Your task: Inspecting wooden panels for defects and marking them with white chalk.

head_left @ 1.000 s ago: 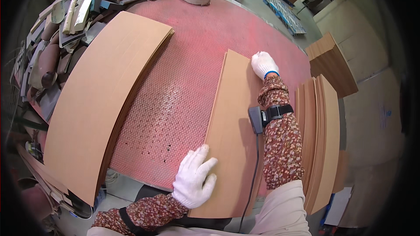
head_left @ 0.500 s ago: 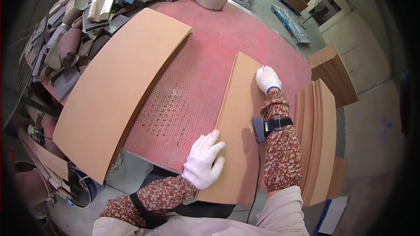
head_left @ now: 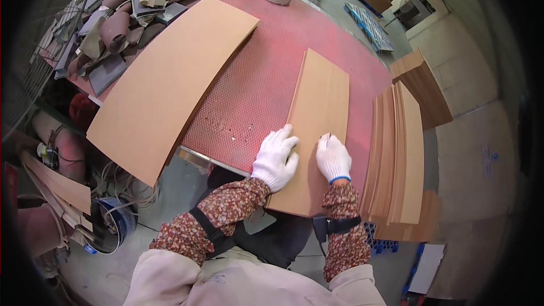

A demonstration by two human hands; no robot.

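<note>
Left hand (head_left: 276, 157), loosely spread, rests on the wooden board (head_left: 322, 93). Right hand (head_left: 333, 157) pinches a tiny dark item (head_left: 329, 135), indistinct.

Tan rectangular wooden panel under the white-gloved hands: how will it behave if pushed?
The tan wooden panel is probably fairly stiff: its near end, overhanging the red mesh-textured work surface, shows no clear sag. Lying broad and flat, it should slide rather than roll.

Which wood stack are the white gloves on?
The middle stack: left hand and right hand are both on it. No hand touches the left stack or right stacks.
</note>
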